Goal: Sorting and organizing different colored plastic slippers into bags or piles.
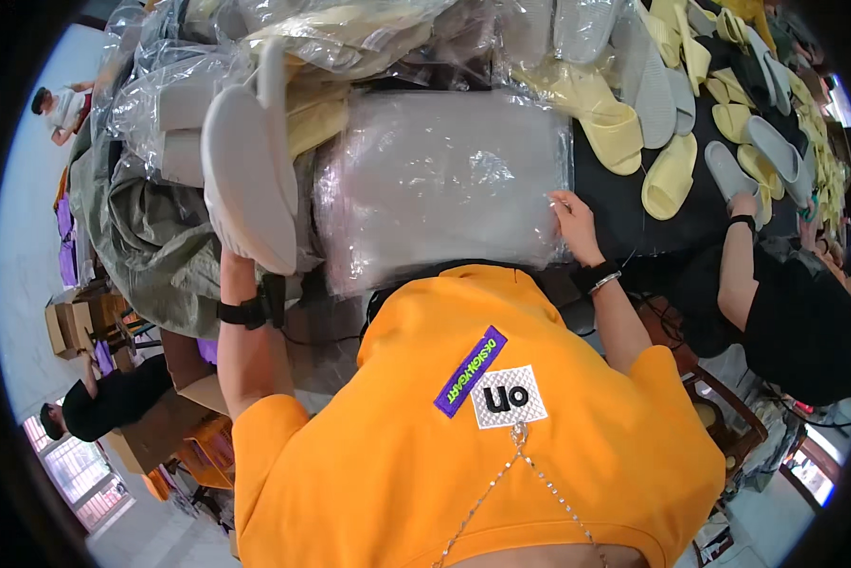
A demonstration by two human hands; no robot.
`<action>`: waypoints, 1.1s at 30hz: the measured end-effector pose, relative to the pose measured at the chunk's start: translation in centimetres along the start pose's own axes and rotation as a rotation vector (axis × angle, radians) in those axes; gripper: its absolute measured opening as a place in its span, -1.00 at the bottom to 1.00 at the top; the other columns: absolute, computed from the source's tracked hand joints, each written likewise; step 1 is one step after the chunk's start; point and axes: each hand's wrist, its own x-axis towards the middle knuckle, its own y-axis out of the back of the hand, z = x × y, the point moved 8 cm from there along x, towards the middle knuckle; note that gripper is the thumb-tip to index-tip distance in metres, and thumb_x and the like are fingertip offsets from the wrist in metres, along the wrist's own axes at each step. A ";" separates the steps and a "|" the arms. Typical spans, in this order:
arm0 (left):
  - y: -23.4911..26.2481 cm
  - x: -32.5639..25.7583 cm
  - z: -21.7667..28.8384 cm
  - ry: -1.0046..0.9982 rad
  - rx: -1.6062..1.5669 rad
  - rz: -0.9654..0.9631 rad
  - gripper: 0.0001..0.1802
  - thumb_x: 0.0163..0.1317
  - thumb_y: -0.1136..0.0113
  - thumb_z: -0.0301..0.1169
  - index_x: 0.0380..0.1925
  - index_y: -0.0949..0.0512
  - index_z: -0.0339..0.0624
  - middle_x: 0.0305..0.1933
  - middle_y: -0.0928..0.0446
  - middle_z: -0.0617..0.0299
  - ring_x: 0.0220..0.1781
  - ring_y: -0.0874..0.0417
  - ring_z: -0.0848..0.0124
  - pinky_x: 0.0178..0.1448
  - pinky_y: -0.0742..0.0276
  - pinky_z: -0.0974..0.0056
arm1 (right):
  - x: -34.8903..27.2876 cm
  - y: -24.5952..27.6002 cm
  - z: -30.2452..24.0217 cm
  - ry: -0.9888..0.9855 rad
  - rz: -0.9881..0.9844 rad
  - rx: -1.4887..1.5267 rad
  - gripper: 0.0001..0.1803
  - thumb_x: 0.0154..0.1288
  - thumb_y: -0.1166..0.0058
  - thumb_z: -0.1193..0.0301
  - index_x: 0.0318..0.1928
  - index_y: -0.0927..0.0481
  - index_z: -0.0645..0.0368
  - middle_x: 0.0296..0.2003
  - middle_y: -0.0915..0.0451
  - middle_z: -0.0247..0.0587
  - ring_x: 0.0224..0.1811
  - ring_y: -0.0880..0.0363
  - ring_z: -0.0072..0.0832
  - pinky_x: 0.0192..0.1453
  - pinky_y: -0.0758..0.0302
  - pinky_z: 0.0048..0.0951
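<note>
A pair of light grey slippers (241,175) is held up on the left, soles close together and toes pointing away from me. My left hand (237,262) grips them from beneath, its fingers mostly hidden behind the slippers. In the middle of the table lies a stack of clear plastic bags (439,180). At its right edge my right hand (577,227) is closed, thumb and fingertips pinching the rim of a plastic bag.
Bagged slippers (349,38) pile up at the back. Loose yellow slippers (670,180) and grey ones lie on the black table (610,213) to the right, where a co-worker's hand (743,205) touches a grey slipper. Green-grey cloth (155,237) bunches at left. Cardboard boxes (160,431) stand lower left.
</note>
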 end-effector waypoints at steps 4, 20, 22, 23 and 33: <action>-7.2 -2.4 -2.4 0.043 0.208 -0.203 -0.67 0.11 -0.05 -0.40 -0.10 -0.39 -0.29 -0.10 -0.44 0.11 -0.02 -0.44 0.33 0.07 -0.35 0.28 | 0.6 -2.6 -1.3 -0.029 -0.072 0.061 -0.76 0.22 0.08 0.48 -0.11 -0.49 0.27 -0.51 -0.48 -0.34 -0.61 -0.36 -0.70 -0.56 -0.32 -0.62; -7.0 -0.8 -14.6 -0.722 1.782 -0.183 -0.72 -0.09 0.03 -0.50 -0.29 -0.42 -0.24 -0.21 -0.43 0.01 -0.10 -0.39 0.06 -0.09 -0.25 -0.01 | -3.3 -2.5 2.0 -0.229 -0.301 0.278 -0.83 0.15 0.03 0.51 -0.22 -0.48 0.25 -0.42 -0.41 -0.37 -0.50 -0.37 -0.67 -0.44 -0.37 -0.62; -2.2 0.2 -11.4 -0.647 1.753 -0.020 -0.74 -0.09 0.05 -0.51 -0.30 -0.43 -0.25 -0.19 -0.43 0.05 -0.09 -0.38 0.05 -0.10 -0.27 -0.01 | -3.2 -2.6 2.2 -0.235 -0.366 0.234 -0.81 0.16 0.04 0.50 -0.19 -0.47 0.24 -0.37 -0.42 -0.36 -0.49 -0.37 -0.67 -0.43 -0.37 -0.62; -1.3 0.1 -10.5 -0.629 1.829 0.014 -0.72 -0.08 0.03 -0.50 -0.28 -0.43 -0.25 -0.18 -0.43 0.07 -0.08 -0.37 0.05 -0.09 -0.28 0.03 | -3.4 -2.5 2.1 -0.264 -0.356 0.293 -0.79 0.14 0.02 0.50 -0.17 -0.47 0.24 -0.34 -0.41 -0.36 -0.48 -0.37 -0.67 -0.42 -0.38 -0.62; -21.1 -2.5 -17.2 -0.691 1.564 -0.587 -0.73 -0.11 0.04 -0.55 -0.31 -0.41 -0.27 -0.19 -0.43 -0.01 -0.09 -0.39 0.05 -0.08 -0.30 0.03 | -2.7 -4.3 3.1 -0.002 -0.394 0.279 -0.50 -0.05 -0.10 0.55 0.00 -0.38 0.35 -0.09 -0.39 -0.19 -0.09 -0.44 -0.40 -0.07 -0.40 -0.47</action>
